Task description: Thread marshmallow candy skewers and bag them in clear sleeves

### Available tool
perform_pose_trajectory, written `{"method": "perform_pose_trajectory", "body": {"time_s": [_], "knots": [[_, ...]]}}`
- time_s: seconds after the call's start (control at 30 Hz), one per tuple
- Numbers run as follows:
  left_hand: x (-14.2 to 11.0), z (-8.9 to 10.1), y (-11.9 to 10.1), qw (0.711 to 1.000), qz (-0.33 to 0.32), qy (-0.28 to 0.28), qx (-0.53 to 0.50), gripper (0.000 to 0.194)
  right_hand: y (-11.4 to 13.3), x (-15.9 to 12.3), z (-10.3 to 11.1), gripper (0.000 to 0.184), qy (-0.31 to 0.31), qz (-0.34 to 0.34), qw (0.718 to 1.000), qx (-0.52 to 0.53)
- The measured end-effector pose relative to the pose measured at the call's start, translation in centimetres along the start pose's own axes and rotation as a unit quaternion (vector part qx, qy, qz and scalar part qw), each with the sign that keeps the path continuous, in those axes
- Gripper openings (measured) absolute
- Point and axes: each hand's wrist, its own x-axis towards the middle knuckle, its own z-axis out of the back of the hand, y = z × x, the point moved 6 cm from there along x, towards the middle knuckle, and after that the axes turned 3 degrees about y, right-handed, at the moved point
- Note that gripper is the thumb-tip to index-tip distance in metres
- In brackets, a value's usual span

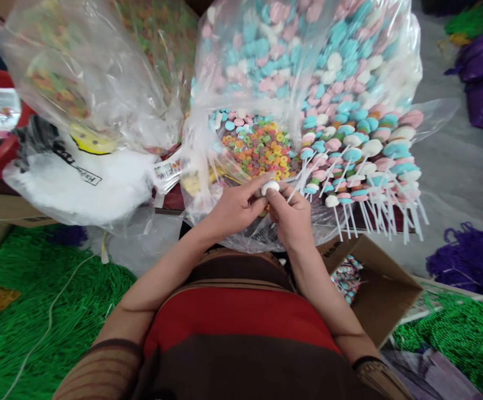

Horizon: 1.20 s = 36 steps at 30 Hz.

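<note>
A white round candy (270,186), shaped like a thick disc, sits between my two hands. My left hand (236,208) comes from the left, its thumb and forefinger closed at the candy's edge. My right hand (295,218) presses its thumb against the candy from the right, fingers curled behind it. Just beyond lie small coloured candy rings (266,150) in an opened plastic bag. To the right of my hands is a pile of candy skewers (360,161), with pink, blue and white discs on white sticks. Anything under my fingertips is hidden.
Large clear bags of pink, blue and white candies (262,50) and of candy rings (54,61) stand behind. White printed packaging bags (79,189) lie left. A cardboard box (378,283) with wrapped pieces is below right. Green strands (37,311) cover the lower left.
</note>
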Motion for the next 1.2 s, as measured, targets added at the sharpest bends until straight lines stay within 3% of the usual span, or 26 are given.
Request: {"method": "perform_pose_trajectory", "body": {"time_s": [0.1,0.2,0.3,0.47,0.57,0.67,0.8,1.0,1.2], "knots": [[0.1,0.0,1.0,0.989,0.044,0.016,-0.143,0.048,-0.1,0.0,-0.1,0.035,-0.008,-0.025,0.999,0.028],[0.3,-0.1,2.0,0.979,0.065,-0.001,-0.194,0.046,0.1,-0.1,-0.3,0.041,-0.010,-0.035,0.998,0.052],[0.4,0.1,2.5,0.983,0.046,-0.035,-0.176,0.041,0.3,-0.4,-0.5,0.038,0.010,-0.064,0.994,0.083],[0.1,0.7,1.1,0.992,-0.047,-0.097,-0.071,0.022,0.8,-0.6,-0.9,0.019,0.072,-0.101,0.985,0.120],[0.0,0.8,1.2,0.990,-0.021,-0.124,-0.072,0.018,1.5,-0.8,-0.7,0.023,0.078,-0.088,0.988,0.104],[0.2,0.7,2.6,0.967,0.059,-0.152,-0.196,0.025,2.3,-1.4,-0.1,0.037,0.059,-0.049,0.994,0.076],[0.6,0.2,3.9,0.924,0.132,-0.137,-0.331,0.028,2.9,-2.9,0.5,0.037,0.035,0.001,0.998,0.048],[0.7,-0.3,4.3,0.877,0.161,-0.127,-0.435,0.036,1.1,-4.1,-0.1,0.052,0.069,-0.008,0.998,-0.005],[0.7,-0.5,5.0,0.864,0.172,-0.122,-0.458,0.037,0.6,-4.3,0.1,0.035,0.090,-0.005,0.995,-0.030]]}}
